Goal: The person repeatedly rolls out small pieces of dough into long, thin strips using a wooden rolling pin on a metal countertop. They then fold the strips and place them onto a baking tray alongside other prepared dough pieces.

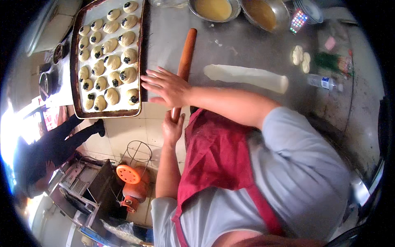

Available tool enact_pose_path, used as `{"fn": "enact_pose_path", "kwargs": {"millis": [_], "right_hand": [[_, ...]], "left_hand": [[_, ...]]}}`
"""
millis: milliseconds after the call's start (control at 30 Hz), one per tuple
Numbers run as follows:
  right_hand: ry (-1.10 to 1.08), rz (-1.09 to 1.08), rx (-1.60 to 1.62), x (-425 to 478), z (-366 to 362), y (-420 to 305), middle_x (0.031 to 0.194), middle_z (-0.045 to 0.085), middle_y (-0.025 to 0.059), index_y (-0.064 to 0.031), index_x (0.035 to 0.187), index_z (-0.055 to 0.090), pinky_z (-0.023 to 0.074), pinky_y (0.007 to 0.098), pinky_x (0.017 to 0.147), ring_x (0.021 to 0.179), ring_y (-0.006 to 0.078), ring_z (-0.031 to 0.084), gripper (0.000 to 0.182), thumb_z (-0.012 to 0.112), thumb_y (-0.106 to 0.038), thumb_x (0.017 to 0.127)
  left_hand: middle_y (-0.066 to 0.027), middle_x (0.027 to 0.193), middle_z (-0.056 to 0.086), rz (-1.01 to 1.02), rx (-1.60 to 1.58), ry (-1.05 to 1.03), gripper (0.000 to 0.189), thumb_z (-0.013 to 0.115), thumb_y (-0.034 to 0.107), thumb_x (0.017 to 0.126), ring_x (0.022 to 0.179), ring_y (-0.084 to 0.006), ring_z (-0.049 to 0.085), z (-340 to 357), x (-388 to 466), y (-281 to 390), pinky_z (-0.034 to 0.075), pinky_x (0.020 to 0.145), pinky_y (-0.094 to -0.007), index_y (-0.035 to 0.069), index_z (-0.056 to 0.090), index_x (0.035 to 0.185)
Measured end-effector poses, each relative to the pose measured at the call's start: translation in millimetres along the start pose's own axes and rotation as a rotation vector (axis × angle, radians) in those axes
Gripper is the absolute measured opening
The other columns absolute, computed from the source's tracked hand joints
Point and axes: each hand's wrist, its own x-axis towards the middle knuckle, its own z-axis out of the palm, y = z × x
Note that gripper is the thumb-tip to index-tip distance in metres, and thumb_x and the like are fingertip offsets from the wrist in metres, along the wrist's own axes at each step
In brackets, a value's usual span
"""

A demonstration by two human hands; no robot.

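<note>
A wooden rolling pin (187, 55) lies slantwise, its far part over the metal worktop (253, 43). My left hand (172, 126) is closed around its near end. Across the pin stretches my right hand (168, 88), fingers spread and pointing left; whether its palm touches the wood is hidden. To the right, a long flattened strip of dough (247, 77) lies on the worktop. Two small dough pieces (297, 55) sit beyond its right end. At the left, a baking tray (141, 61) holds several rows of rounded dough buns (128, 56) with dark seed-like topping.
Metal bowls with yellowish liquid (213, 9) and brownish liquid (260, 14) stand at the far edge. A lit phone (298, 21) leans by stacked plastic containers (311, 12). A plastic bottle (324, 82) lies right. A person (46, 157) and an orange gas cylinder (135, 188) are at left.
</note>
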Motion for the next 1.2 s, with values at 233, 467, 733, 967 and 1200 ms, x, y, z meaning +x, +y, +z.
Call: {"fn": "enact_pose_path", "kwargs": {"millis": [233,467,733,967,1200], "right_hand": [[-0.070,0.390,-0.413,-130.5,-106.5,15.9,0.158,0.035,0.0162,-0.0139,0.146,0.049,0.0215,0.0633,0.117,0.146,0.0425,0.031,0.069,0.066,-0.050,0.088],[-0.230,0.385,-0.393,-86.7,-75.0,51.3,0.162,0.031,0.0113,-0.0150,0.152,0.042,0.0161,0.0588,0.121,0.150,0.0347,0.026,0.076,0.053,-0.062,0.093],[0.149,0.148,-0.184,39.6,-17.0,66.0,0.152,0.045,0.0123,-0.0065,0.144,0.049,0.0295,0.0540,0.119,0.144,0.0340,0.038,0.065,0.062,-0.046,0.094],[0.317,0.417,0.093,-44.0,-88.1,82.3,0.145,0.054,0.0160,-0.0006,0.132,0.059,0.0398,0.0464,0.113,0.137,0.0338,0.049,0.048,0.065,-0.031,0.095],[-0.601,0.896,-0.632,14.8,-182.8,178.8,0.158,0.035,0.0219,0.0000,0.147,0.045,0.0304,0.0443,0.120,0.147,0.0344,0.034,0.078,0.040,-0.062,0.101]], "left_hand": [[-0.0227,0.097,0.072,-0.046,0.150,-0.373,0.041,0.079,0.024,0.082,0.090,-0.0343,0.071,-6.2,0.9,44.7,0.054,0.082,-0.0435,0.004,0.066,0.116],[-0.0134,0.086,0.067,-0.183,-0.043,-0.511,0.049,0.079,0.036,0.086,0.078,-0.0198,0.060,-6.4,10.8,2.4,0.051,0.075,-0.0368,-0.004,0.064,0.111],[-0.0054,0.076,0.064,-0.169,0.032,-0.256,0.036,0.075,0.029,0.092,0.067,-0.0108,0.059,-38.5,21.1,22.7,0.049,0.060,-0.0293,-0.003,0.061,0.102],[-0.0195,0.067,0.061,-0.110,0.232,-0.026,0.045,0.075,0.040,0.090,0.061,-0.0272,0.061,-61.4,21.1,37.5,0.049,0.060,-0.0438,-0.003,0.063,0.090],[-0.0230,0.068,0.063,-0.104,0.321,0.008,0.045,0.076,0.040,0.089,0.065,-0.0355,0.066,-60.4,35.1,47.8,0.049,0.062,-0.0455,-0.003,0.062,0.091]]}}
